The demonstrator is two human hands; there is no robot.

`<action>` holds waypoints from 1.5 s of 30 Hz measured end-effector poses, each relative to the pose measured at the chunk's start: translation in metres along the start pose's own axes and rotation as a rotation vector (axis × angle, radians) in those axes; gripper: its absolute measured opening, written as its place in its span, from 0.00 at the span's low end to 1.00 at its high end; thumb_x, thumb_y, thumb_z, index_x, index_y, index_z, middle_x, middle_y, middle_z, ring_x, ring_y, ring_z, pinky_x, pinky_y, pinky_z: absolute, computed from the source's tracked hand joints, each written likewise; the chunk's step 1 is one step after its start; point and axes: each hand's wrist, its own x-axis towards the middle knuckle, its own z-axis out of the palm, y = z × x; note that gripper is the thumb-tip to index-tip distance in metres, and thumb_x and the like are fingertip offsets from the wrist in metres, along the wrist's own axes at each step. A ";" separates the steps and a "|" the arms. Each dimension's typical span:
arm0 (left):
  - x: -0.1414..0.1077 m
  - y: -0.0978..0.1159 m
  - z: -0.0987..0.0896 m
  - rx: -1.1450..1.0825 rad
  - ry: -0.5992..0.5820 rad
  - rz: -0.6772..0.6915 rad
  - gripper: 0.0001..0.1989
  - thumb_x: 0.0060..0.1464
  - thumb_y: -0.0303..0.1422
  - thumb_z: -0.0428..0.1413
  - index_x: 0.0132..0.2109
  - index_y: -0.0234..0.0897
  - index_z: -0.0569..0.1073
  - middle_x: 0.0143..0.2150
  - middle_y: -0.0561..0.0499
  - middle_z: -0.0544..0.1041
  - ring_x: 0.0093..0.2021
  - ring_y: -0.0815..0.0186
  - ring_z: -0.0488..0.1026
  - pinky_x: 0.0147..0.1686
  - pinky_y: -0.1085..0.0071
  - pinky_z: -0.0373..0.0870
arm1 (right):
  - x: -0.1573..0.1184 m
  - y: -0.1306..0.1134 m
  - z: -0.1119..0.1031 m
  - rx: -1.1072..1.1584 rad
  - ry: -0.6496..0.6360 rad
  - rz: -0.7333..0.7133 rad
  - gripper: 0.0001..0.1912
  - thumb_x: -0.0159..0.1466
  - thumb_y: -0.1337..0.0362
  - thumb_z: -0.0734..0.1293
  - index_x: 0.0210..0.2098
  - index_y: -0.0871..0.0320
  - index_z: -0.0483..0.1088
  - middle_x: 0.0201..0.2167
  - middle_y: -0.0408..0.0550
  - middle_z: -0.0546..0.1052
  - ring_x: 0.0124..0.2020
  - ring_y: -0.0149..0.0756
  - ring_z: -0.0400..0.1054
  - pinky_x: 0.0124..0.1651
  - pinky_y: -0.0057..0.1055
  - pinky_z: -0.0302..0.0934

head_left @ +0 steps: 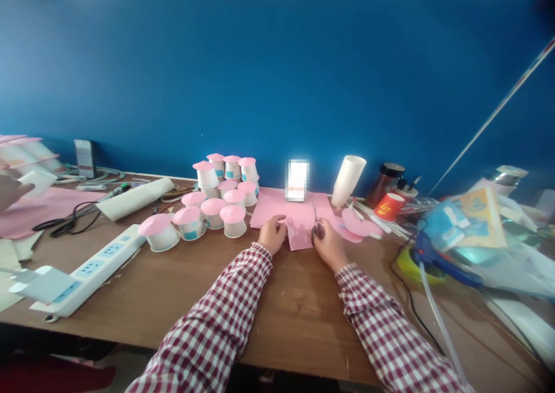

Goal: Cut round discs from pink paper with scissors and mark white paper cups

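Note:
My left hand [273, 237] is closed, thumb and fingers pinching the left edge of a small piece of pink paper [299, 236]. Scissors [315, 215] are in my right hand [331, 247], with their blades pointing away from me above the paper. Whether the blades are touching the paper, I cannot tell. Behind both hands a larger pink sheet [266, 203] lies on the table. Round pink paper cutouts [359, 224] lie just right of my right hand. Left of my left hand stand several upside-down paper cups [234, 229] topped with pink paper discs, some stacked.
A white power strip [97, 266] and a stack of white cups [134, 199] lie to the left. A leaning cup stack [349, 176], a red paper cup [389, 207] and a blue glue gun [448, 264] are on the right. Another person's hand [13, 191] shows far left.

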 end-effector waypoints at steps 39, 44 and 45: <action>0.010 -0.002 0.004 -0.197 -0.110 -0.118 0.09 0.51 0.35 0.54 0.30 0.33 0.73 0.22 0.52 0.73 0.21 0.68 0.71 0.24 0.71 0.71 | 0.000 -0.002 0.003 0.062 -0.081 0.000 0.20 0.59 0.59 0.63 0.50 0.57 0.63 0.35 0.48 0.77 0.33 0.38 0.72 0.35 0.31 0.63; 0.011 -0.005 0.004 -0.202 -0.119 -0.110 0.08 0.52 0.34 0.53 0.31 0.33 0.72 0.21 0.53 0.72 0.21 0.69 0.71 0.24 0.72 0.71 | 0.000 0.001 0.006 0.113 -0.065 -0.003 0.20 0.59 0.57 0.63 0.49 0.57 0.64 0.37 0.50 0.77 0.36 0.39 0.72 0.38 0.33 0.64; 0.010 -0.004 0.004 -0.206 -0.115 -0.113 0.08 0.51 0.34 0.53 0.31 0.33 0.72 0.21 0.53 0.72 0.21 0.69 0.71 0.24 0.72 0.71 | 0.000 0.001 0.006 0.134 -0.064 0.000 0.20 0.59 0.56 0.63 0.49 0.57 0.64 0.37 0.50 0.77 0.36 0.40 0.72 0.39 0.34 0.65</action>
